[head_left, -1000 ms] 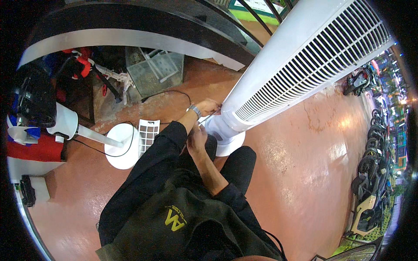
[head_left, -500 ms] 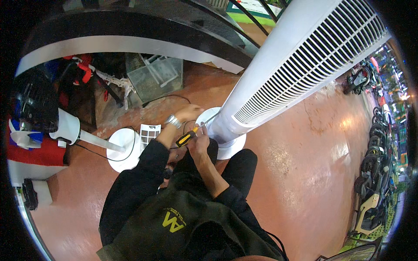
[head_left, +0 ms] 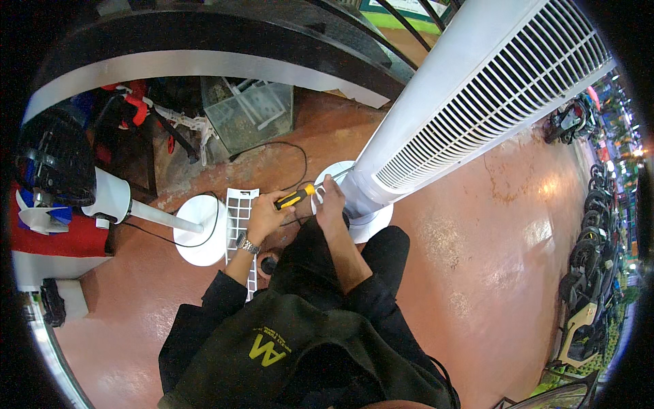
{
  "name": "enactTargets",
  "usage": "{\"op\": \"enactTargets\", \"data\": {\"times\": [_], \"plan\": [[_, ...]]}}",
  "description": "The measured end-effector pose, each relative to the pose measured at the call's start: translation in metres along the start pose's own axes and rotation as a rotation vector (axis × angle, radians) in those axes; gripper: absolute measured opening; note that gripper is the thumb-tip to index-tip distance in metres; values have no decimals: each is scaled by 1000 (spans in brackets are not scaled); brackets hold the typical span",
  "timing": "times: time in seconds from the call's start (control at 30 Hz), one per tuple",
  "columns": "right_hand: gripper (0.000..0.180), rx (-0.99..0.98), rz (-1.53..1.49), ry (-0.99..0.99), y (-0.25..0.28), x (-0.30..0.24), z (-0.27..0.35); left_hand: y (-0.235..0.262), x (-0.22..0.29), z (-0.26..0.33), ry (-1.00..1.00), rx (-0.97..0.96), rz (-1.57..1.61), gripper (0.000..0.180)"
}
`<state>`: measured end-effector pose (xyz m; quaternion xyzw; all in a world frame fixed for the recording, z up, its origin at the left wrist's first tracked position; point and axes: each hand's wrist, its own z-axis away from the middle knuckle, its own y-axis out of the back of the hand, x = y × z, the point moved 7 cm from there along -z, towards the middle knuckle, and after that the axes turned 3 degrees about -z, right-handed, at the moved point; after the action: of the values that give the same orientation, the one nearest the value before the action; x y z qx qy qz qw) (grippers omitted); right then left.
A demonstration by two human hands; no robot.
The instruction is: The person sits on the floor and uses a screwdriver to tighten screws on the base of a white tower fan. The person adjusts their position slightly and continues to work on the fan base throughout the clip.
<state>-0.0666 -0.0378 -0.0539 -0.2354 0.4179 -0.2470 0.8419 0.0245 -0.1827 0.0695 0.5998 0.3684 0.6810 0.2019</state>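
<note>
A screwdriver [head_left: 296, 198] with a yellow and black handle is gripped at its handle end by my left hand [head_left: 267, 219]. The shaft runs toward the foot of a tall white tower fan [head_left: 436, 116]. My right hand [head_left: 332, 202] is closed by the shaft, close to the fan's lower body; what its fingers pinch is too small to make out. The fan leans up to the right over its round white base [head_left: 373, 226]. A white grille panel [head_left: 238, 204] lies beside my left forearm, partly covered by it.
At left stands a pedestal fan with a round white base [head_left: 197, 252] and dark head [head_left: 58, 153]. A black cord [head_left: 306, 160] lies on the floor behind my hands. A clear bin [head_left: 262, 123] sits under the dark counter [head_left: 225, 34]. Motorbikes [head_left: 584, 252] line the right side.
My left hand has drawn back from the fan base and now grips the screwdriver handle, which lay by my right hand before. My right hand has moved up toward the fan's lower body.
</note>
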Motion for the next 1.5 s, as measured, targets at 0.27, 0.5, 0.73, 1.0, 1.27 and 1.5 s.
{"op": "enactTargets", "data": {"times": [0.27,0.5,0.73,1.0,1.27,1.5], "plan": [[15,60,-24,26,5,0,-27,-31,-54,11,131,182,404,35],[21,-40,-116,113,8,-7,-21,-28,-41,11,217,47,280,32],[10,95,170,29,-3,-15,-12,-16,-33,21,-126,398,337,31],[25,5,193,34,20,-10,-26,-64,-52,24,218,97,587,32],[24,42,259,41,-2,-19,-11,-49,-34,18,-133,295,350,32],[27,44,426,73,12,-26,-15,-49,-44,24,135,452,423,32]]}}
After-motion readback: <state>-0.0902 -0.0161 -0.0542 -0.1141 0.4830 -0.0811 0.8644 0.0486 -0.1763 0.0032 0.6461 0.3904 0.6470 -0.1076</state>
